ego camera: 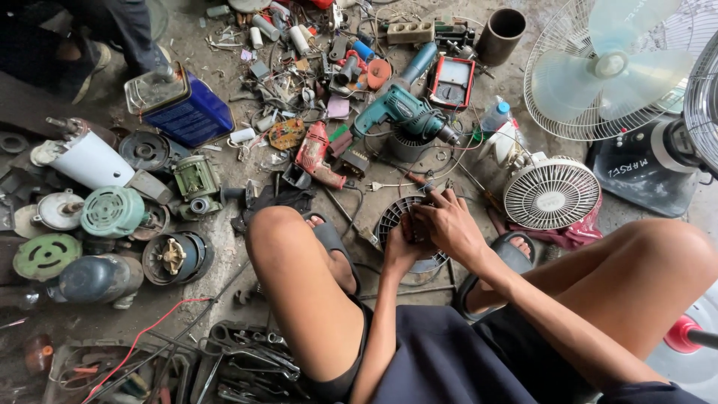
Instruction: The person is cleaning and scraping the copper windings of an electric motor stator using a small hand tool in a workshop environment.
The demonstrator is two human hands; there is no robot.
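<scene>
I sit on the ground with my knees up. Between my feet lies a round dark fan part with a slotted grille (395,212). My left hand (402,251) grips a small dark piece over that grille from below. My right hand (447,222) closes on the same piece from above, fingers curled around it. What exactly the piece is stays hidden by my fingers. A small white fan (550,193) lies just right of my hands.
A teal power drill (396,112), a red drill (314,152) and loose parts litter the floor ahead. Several electric motors (112,212) stand at left, next to a blue can (187,112). A big standing fan (609,67) is at right. Hand tools (247,363) lie near my left leg.
</scene>
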